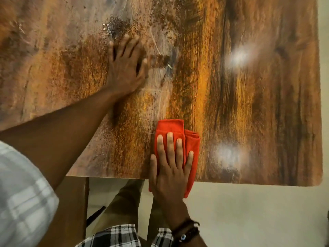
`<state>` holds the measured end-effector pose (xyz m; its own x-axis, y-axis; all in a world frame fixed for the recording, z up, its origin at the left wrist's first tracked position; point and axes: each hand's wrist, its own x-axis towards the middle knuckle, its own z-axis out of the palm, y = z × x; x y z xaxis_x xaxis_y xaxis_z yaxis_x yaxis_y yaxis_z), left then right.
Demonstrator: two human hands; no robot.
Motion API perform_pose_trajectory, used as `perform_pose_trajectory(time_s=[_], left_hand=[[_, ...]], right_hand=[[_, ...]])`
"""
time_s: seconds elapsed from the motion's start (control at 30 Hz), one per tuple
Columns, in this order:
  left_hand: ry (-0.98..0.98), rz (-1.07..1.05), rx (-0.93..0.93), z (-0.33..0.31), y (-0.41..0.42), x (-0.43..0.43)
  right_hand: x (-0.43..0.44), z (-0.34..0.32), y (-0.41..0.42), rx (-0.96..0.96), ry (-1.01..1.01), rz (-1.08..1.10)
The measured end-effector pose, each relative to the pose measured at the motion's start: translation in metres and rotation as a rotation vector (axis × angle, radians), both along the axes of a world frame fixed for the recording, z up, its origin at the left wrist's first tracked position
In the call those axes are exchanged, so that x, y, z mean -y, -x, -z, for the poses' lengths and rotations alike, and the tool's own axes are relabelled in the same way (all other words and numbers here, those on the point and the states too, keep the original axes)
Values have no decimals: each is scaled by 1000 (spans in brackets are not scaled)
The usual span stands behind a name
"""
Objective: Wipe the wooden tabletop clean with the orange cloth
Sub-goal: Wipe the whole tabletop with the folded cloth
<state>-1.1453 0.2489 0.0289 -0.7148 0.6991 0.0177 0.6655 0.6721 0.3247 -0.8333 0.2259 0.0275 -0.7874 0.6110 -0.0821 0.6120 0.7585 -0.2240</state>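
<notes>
**Orange cloth at the near edge of the wood**

My right hand (170,163) lies flat on the orange cloth (178,138), fingers straight and slightly spread, palm pressing down rather than gripping. The cloth is folded into a thick pad and sits at the near edge of the wooden surface (258,104). Part of the cloth hangs over that edge, under the heel of my hand, and the folded top reaches past my fingertips onto the wood.

Beyond the cloth and to its left, my left hand (126,68) rests open on the surface, palm down, fingers fanned, holding nothing. It looks slightly blurred. Around and beyond that hand the wood is speckled with dark crumbs (115,27) and pale smears, with a thin light streak running past the fingertips.

To the right of the cloth, the wood looks glossy, with two soft bright reflections (236,56) on it. The surface's rounded corner lies far to the cloth's right.

Below the cloth, off the surface, I see my checked shirt (115,236), a dark beaded bracelet (187,232) on my right wrist, and the pale floor (258,211).
</notes>
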Motion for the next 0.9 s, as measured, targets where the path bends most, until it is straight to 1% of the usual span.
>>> perform_pose_trajectory(time_s=[0.07,0.17,0.43,0.57,0.63,0.73,0.8,0.9], left_hand=[[53,37,-8,3,0,-3],[68,67,-12,3,0,-5],[64,51,-35,7,-1,-4],[67,41,-23,6,-1,-5],[69,39,-22,5,-1,-5],[67,46,-13,2,-3,-5],[68,45,-13,1,-2,-6],[71,43,-2,1,0,-5]], right_hand=[[4,1,-4,15,-3,-10],[-15,-2,25,1,15,-31],[-120,8,174,-48,-90,39],[-159,6,230,-10,-50,43],[-164,6,234,-22,-28,38],[-148,5,212,-42,-30,18],[-121,2,181,-62,-29,4],[-64,-4,113,-56,4,-31]])
